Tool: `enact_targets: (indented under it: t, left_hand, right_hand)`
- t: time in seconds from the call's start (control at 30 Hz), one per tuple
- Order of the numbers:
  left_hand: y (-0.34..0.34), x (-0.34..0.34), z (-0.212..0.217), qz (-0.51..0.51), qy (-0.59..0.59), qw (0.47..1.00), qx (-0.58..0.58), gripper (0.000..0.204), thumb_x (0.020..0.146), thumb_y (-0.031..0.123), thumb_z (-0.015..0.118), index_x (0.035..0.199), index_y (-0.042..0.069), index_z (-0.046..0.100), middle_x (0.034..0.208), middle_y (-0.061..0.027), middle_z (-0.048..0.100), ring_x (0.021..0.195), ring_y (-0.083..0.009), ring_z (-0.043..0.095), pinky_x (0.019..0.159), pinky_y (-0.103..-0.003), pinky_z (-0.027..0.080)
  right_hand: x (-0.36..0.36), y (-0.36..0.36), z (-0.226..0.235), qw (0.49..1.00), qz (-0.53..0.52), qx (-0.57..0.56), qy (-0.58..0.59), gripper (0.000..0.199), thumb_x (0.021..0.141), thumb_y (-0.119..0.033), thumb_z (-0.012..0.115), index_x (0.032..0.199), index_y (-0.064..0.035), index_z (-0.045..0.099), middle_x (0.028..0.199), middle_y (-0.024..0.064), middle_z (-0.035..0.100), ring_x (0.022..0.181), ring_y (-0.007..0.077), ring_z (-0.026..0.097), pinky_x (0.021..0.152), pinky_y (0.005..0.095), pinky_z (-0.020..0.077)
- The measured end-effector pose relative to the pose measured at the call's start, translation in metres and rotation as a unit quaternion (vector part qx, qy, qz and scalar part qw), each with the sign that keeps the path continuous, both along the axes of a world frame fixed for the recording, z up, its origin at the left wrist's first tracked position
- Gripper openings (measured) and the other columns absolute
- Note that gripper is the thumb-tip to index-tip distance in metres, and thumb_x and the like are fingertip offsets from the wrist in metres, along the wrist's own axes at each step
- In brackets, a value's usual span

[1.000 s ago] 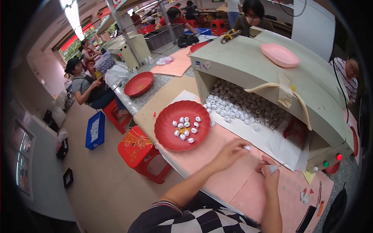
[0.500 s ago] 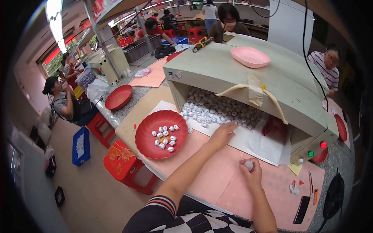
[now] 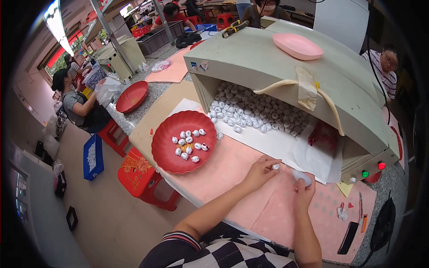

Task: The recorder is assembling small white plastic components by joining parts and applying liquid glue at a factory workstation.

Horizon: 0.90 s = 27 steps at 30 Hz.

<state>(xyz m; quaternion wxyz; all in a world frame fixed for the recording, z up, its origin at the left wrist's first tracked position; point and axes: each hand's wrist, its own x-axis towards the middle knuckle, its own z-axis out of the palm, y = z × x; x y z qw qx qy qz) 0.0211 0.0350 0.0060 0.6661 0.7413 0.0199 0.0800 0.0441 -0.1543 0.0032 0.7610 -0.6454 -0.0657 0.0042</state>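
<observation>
My left hand (image 3: 261,173) is closed, pinching a small white knob-like piece (image 3: 275,166) between thumb and fingertips above the pink sheet. Close by on its right, my right hand (image 3: 305,192) grips a translucent whitish object (image 3: 302,177), whose exact kind I cannot make out. Beyond both hands, many similar white pieces (image 3: 250,107) lie heaped inside the opening of a grey-green box-shaped machine (image 3: 241,56). White paper (image 3: 286,154) runs out of that opening. To the left, a scalloped red bowl (image 3: 172,156) holds several more white pieces, some yellow bits and one reddish-marked piece.
A pink dish (image 3: 298,46) and pliers (image 3: 234,28) rest on the machine. A phone (image 3: 347,238), an orange cutter (image 3: 364,223) and crumpled scraps (image 3: 342,212) lie at the right. A red stool (image 3: 143,183) stands beside the table. Other people sit around the room.
My left hand has drawn back from the heap's edge toward my right hand, now pinching a white piece. My right hand has risen slightly, showing more of the translucent object. The view has shifted a little.
</observation>
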Motion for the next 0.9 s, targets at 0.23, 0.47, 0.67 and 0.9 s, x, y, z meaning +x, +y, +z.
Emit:
enact_targets:
  t: [0.23, 0.47, 0.67, 0.9]
  left_hand:
    - [-0.003, 0.006, -0.007, -0.007, -0.023, 0.999, -0.025, 0.033, 0.084, -0.003, 0.063, 0.117, 0.004, 0.062, 0.110, -0.0064, 0.054, 0.095, -0.0136, 0.060, 0.083, -0.026, 0.054]
    - [0.003, 0.003, -0.007, -0.013, -0.023, 1.000, -0.009, 0.038, 0.085, -0.006, 0.061, 0.121, 0.004, 0.060, 0.115, -0.0071, 0.051, 0.097, -0.0134, 0.059, 0.084, -0.024, 0.054]
    - [-0.003, 0.003, -0.005, -0.004, -0.029, 0.999, -0.032, 0.040, 0.084, -0.002, 0.063, 0.124, 0.007, 0.060, 0.111, -0.0071, 0.053, 0.092, -0.0134, 0.058, 0.081, -0.024, 0.055]
    - [-0.002, 0.003, -0.007, -0.010, -0.021, 1.000, -0.020, 0.042, 0.086, -0.006, 0.061, 0.126, 0.006, 0.058, 0.113, -0.0053, 0.050, 0.097, -0.0113, 0.057, 0.087, -0.024, 0.053]
  right_hand:
    - [-0.004, -0.003, -0.003, 1.000, 0.000, -0.015, -0.027, 0.015, 0.087, -0.005, 0.061, 0.100, -0.0031, 0.053, 0.096, 0.0048, 0.059, 0.081, 0.0089, 0.053, 0.069, 0.0226, 0.0453]
    - [-0.007, 0.008, 0.001, 0.992, -0.027, -0.062, -0.104, 0.016, 0.086, -0.007, 0.066, 0.097, -0.0008, 0.055, 0.092, 0.0050, 0.061, 0.076, 0.0081, 0.055, 0.062, 0.0211, 0.0464]
    - [-0.007, 0.004, 0.003, 0.983, -0.031, -0.115, -0.137, 0.019, 0.084, -0.008, 0.069, 0.096, -0.0001, 0.057, 0.089, 0.0056, 0.060, 0.073, 0.0081, 0.056, 0.060, 0.0209, 0.0466]
    - [-0.006, 0.006, 0.006, 0.982, -0.037, -0.123, -0.141, 0.017, 0.083, -0.007, 0.069, 0.093, -0.0002, 0.058, 0.087, 0.0057, 0.061, 0.072, 0.0094, 0.056, 0.061, 0.0216, 0.0462]
